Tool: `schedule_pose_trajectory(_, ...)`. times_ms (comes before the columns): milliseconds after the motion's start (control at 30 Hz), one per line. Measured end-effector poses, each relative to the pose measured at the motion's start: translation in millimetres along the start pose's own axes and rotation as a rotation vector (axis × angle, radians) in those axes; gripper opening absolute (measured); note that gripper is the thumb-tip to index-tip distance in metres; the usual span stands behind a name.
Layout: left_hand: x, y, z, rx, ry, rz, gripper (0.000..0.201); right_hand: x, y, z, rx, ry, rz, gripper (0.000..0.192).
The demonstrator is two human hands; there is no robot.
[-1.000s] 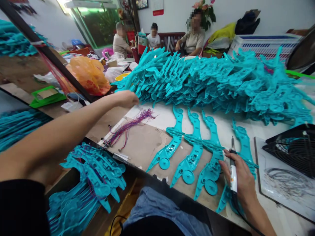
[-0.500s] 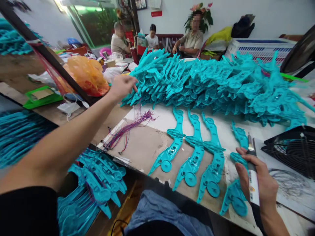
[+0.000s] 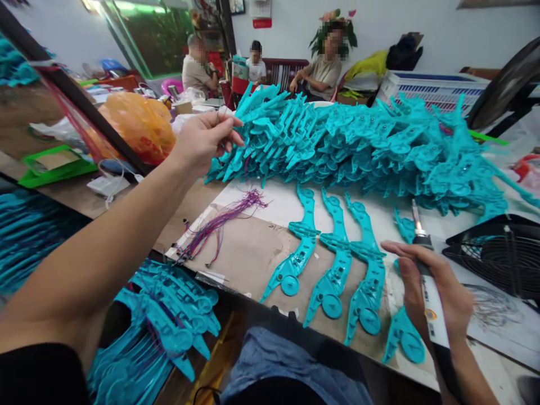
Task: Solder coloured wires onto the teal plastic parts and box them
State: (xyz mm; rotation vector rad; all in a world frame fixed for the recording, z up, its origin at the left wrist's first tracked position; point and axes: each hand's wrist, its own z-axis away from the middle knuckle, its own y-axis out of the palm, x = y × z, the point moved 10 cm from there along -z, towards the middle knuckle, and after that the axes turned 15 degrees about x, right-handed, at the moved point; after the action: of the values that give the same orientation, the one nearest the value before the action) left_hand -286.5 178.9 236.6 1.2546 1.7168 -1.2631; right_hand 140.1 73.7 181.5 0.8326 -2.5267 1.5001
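My left hand (image 3: 208,138) is raised beside the left end of the turquoise plastic part pile (image 3: 337,138). Its fingers are pinched, with a thin purple wire (image 3: 247,164) seeming to hang below them. A bundle of purple and red wires (image 3: 219,224) lies on the worktop beneath. My right hand (image 3: 447,298) is wrapped round a soldering iron (image 3: 433,306), its white handle slanting and its metal tip pointing up and away. Three turquoise bow-shaped pieces (image 3: 333,261) lie in a row left of it. Another turquoise piece (image 3: 405,337) is partly hidden behind that hand.
More turquoise parts (image 3: 169,320) with wires sit below the table edge at left. A black fan (image 3: 502,253) stands at right, near coiled solder-like wire (image 3: 491,306). An orange bag (image 3: 135,124), a dark post (image 3: 88,95) and a white crate (image 3: 430,90) surround the table. Three people sit behind.
My left hand has moved slightly right and turned, fingers still pinched. My right hand has raised the soldering iron's tip up and left, with the forefinger now stretched out. The view has shifted slightly.
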Motion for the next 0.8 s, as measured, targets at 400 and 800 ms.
schedule_pose_trajectory(400, -22, 32.5, 35, 0.058, 0.053, 0.223, 0.019, 111, 157, -73, 0.296, -0.039, -0.881, 0.042)
schedule_pose_trajectory(800, 25, 37.2, 74, 0.156, -0.055, 0.375, 0.035, 132, 244, -94, 0.348, 0.15, -1.241, 0.04)
